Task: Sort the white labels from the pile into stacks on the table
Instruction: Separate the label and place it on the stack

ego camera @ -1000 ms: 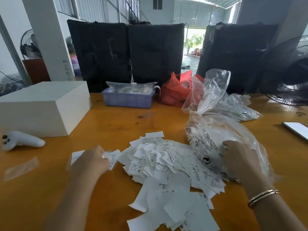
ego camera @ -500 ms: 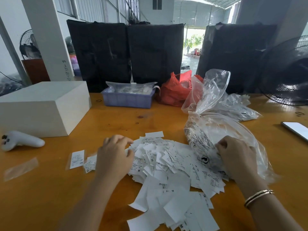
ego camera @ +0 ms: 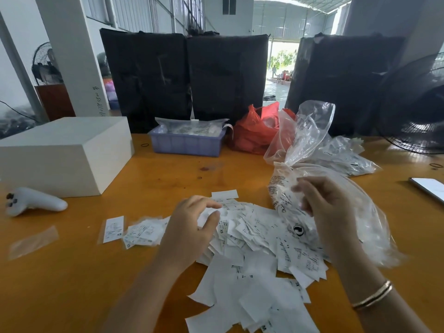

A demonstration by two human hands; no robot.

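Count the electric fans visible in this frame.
2. One black fan stands at the right edge by the table's far corner; another fan is at far left behind the white pillar, partly hidden.

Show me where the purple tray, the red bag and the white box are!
purple tray (ego camera: 186, 145), head view, on its front wall.
red bag (ego camera: 252, 138), head view, on the middle of its crumpled side.
white box (ego camera: 64, 133), head view, on its flat top.
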